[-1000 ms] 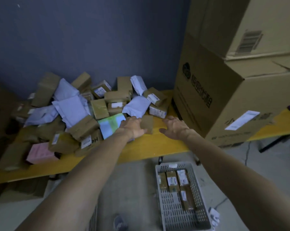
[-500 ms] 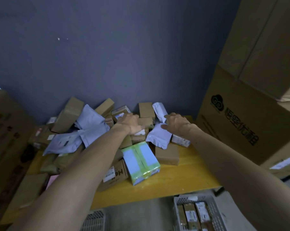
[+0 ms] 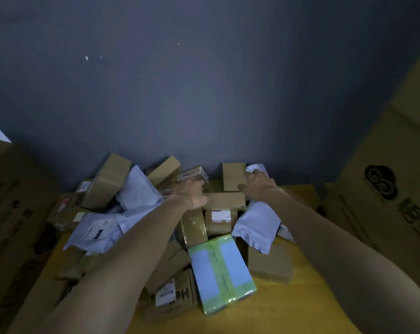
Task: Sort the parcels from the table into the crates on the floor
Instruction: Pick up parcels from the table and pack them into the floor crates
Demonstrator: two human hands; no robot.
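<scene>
A heap of parcels covers the yellow table (image 3: 300, 307): brown boxes, white mailer bags and a green-and-blue wrapped parcel (image 3: 222, 268) at the front. My left hand (image 3: 189, 195) reaches to the back of the heap, fingers stretched toward a small labelled box (image 3: 192, 173). My right hand (image 3: 259, 185) is stretched out beside it, fingers against an upright brown box (image 3: 233, 177) and a white mailer (image 3: 256, 168) by the wall. Neither hand grips anything. No crate is in view.
A tall stack of big printed cardboard boxes (image 3: 387, 203) stands to the right of the table. Darker cartons (image 3: 13, 203) close in the left side. The blue-grey wall (image 3: 204, 92) rises directly behind the heap.
Both hands moved from the table's front edge to the back of the heap. The view tilted upward, and the floor crate with small boxes dropped out of sight.
</scene>
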